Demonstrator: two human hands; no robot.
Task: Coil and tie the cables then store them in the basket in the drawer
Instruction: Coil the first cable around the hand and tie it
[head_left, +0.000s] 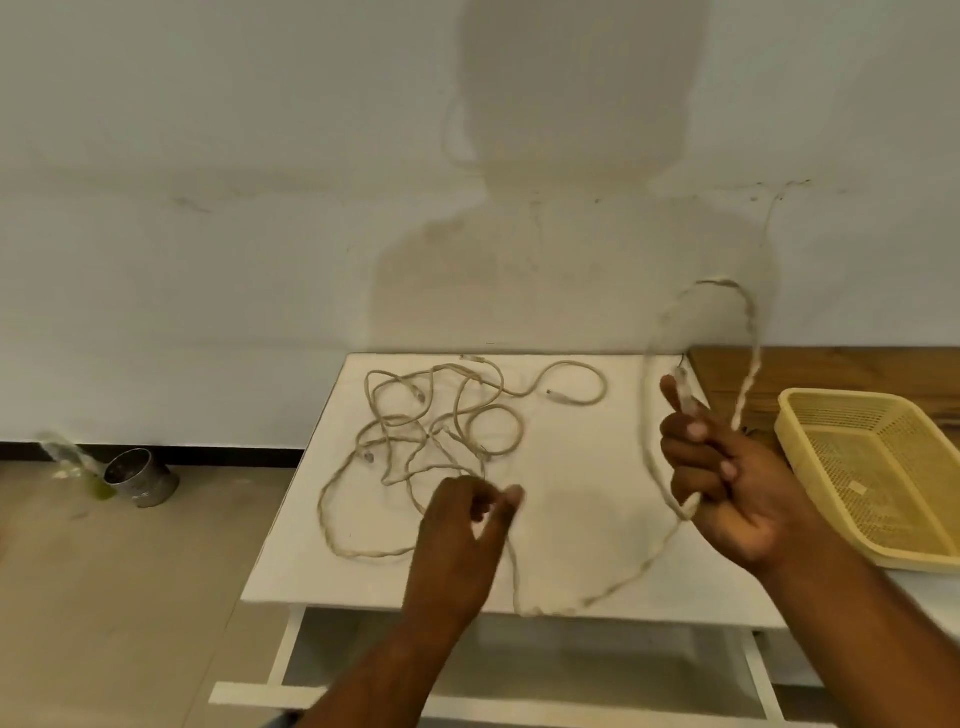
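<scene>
On table (571, 467): grips looped cable (751, 332) in right hand (727, 488), three o'clock; pinches slack in left hand (462, 535), six; coiling; probably needs another wrap.

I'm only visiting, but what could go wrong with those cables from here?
1. The beige braided cable looped in the right hand droops over the white table's front edge, above the open white drawer; it could snag there.
2. The left hand pinches it right beside the tangled pile of beige cables, so pulling might drag or tighten the tangle.
</scene>
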